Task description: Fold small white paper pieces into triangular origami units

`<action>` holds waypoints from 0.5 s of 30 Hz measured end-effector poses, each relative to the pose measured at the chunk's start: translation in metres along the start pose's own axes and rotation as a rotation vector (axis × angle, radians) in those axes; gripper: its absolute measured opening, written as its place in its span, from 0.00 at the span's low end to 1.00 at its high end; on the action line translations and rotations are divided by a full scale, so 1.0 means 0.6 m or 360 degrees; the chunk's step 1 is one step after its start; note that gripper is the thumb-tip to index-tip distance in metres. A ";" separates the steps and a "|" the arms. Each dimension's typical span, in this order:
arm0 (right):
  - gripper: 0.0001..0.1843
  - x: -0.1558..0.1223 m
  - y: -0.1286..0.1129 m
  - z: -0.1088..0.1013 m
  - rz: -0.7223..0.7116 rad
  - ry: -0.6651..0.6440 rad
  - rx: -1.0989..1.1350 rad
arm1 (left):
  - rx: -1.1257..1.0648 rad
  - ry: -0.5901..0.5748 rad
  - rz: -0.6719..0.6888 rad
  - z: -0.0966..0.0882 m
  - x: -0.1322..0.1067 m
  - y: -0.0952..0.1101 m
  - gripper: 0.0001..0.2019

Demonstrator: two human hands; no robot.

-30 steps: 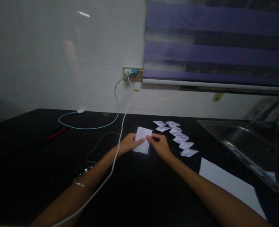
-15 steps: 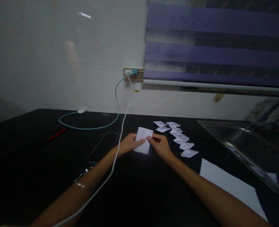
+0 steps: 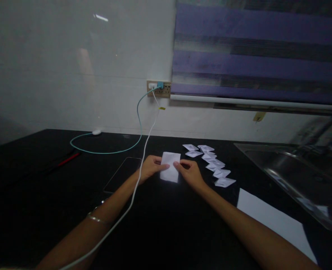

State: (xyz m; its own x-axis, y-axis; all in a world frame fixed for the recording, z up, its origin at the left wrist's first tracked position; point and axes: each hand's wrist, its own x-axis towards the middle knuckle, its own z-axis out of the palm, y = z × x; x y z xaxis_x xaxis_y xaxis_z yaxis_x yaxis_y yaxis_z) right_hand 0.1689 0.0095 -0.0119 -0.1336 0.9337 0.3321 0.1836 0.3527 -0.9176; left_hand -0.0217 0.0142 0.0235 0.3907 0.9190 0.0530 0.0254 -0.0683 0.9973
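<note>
A small folded sheet of white paper (image 3: 170, 172) is held between my two hands over the black countertop. My left hand (image 3: 151, 167) grips its left edge, thumb across the front and fingers behind. On the opposite edge, my right hand (image 3: 190, 172) pinches the paper with its thumb on the front face. Just right of that hand lie several folded white paper boats (image 3: 221, 173) in a slanting row. A larger flat white sheet (image 3: 272, 219) rests beside my right forearm, which partly covers it.
A dark phone (image 3: 122, 174) lies left of my left hand. The white cable (image 3: 135, 191) runs from the wall socket (image 3: 167, 89) across my left forearm. A teal cable (image 3: 106, 153) curves over the counter. At the right is a metal sink (image 3: 284, 176).
The folded paper has turned slightly to stand straighter and shifted a little left. My left thumb has slid a bit toward the paper's left edge. The paper boats lie as before.
</note>
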 end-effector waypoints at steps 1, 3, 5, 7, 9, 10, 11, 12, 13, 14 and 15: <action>0.18 -0.001 0.000 0.000 0.0012 -0.0033 0.0001 | -0.0016 0.0028 0.0018 0.002 -0.001 0.001 0.16; 0.19 -0.002 -0.001 -0.001 0.0015 -0.0096 -0.0007 | -0.0017 0.0072 0.0045 0.003 -0.002 0.003 0.17; 0.19 -0.002 -0.002 -0.003 0.0006 -0.0105 -0.0027 | 0.0077 0.0097 0.0051 0.001 -0.001 0.002 0.16; 0.19 0.000 -0.002 -0.007 -0.0005 -0.0070 -0.0056 | 0.0280 0.0072 0.0046 -0.003 0.003 -0.002 0.16; 0.20 0.002 0.000 -0.011 -0.0010 -0.0030 -0.0079 | 0.0501 -0.0014 0.0075 -0.008 0.008 -0.011 0.20; 0.20 0.003 0.001 -0.012 -0.0013 -0.0020 -0.0089 | 0.0579 -0.0048 0.0126 -0.009 0.010 -0.016 0.22; 0.21 0.004 0.003 -0.013 -0.0015 -0.0014 -0.0095 | 0.0634 -0.0057 0.0188 -0.010 0.012 -0.021 0.24; 0.21 0.004 0.005 -0.014 -0.0015 -0.0010 -0.0098 | 0.0672 -0.0044 0.0247 -0.011 0.013 -0.025 0.24; 0.21 0.004 0.006 -0.014 -0.0016 -0.0007 -0.0091 | 0.0693 -0.0029 0.0290 -0.010 0.014 -0.028 0.25; 0.21 0.004 0.006 -0.014 -0.0015 -0.0005 -0.0078 | 0.0696 -0.0023 0.0305 -0.009 0.013 -0.029 0.26; 0.21 0.004 0.007 -0.014 -0.0013 -0.0007 -0.0061 | 0.0688 -0.0033 0.0300 -0.007 0.012 -0.029 0.26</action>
State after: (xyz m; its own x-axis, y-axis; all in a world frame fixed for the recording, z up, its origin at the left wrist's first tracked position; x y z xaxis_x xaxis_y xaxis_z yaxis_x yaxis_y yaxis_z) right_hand 0.1777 0.0137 -0.0129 -0.1396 0.9306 0.3382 0.2196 0.3622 -0.9059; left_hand -0.0232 0.0238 0.0065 0.4437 0.8673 0.2259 0.3313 -0.3929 0.8578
